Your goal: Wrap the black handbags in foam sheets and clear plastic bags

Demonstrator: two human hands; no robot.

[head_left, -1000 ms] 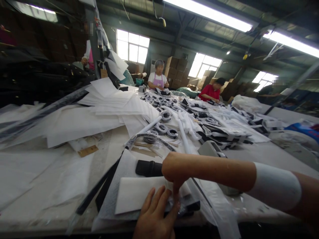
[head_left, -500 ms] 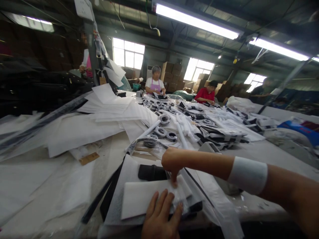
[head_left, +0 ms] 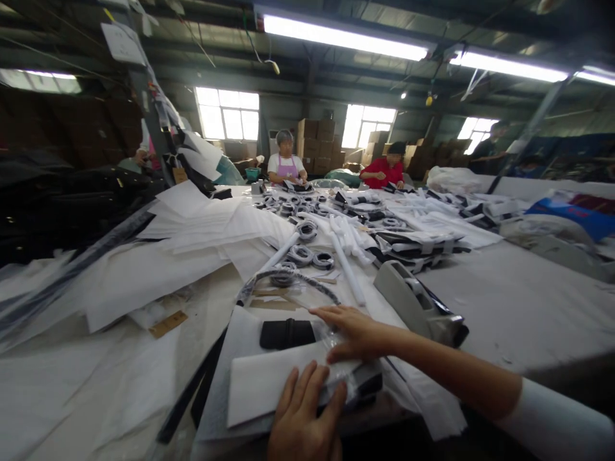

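My left hand (head_left: pixel 307 410) lies palm down with fingers spread on a folded white foam sheet (head_left: pixel 254 387). My right hand (head_left: pixel 353 333) is open, fingers stretched out over the sheet's upper right part, touching clear, shiny tape or film (head_left: pixel 336 371). Just above the foam is a black padded piece (head_left: pixel 283 333) with a raised band. Beneath these lies a larger white foam sheet (head_left: pixel 216 410) with long black straps (head_left: pixel 192 390) along its left side. A film-wrapped black loop handle (head_left: pixel 288 273) arches behind. What lies under the folded foam is mostly hidden.
A grey tape dispenser (head_left: pixel 408 298) stands right of my right hand. Stacked white foam sheets (head_left: pixel 192 224) cover the left. Wrapped rings (head_left: pixel 301 255), white tubes (head_left: pixel 348 269) and wrapped black pieces (head_left: pixel 413 246) fill the middle. Two people (head_left: pixel 287 166) sit across the table.
My right hand has gone from closed with the thumb pressed down to flat with fingers stretched out. Its forearm is lower, uncovering the tape dispenser. My left hand stays on the foam. The view has shifted.
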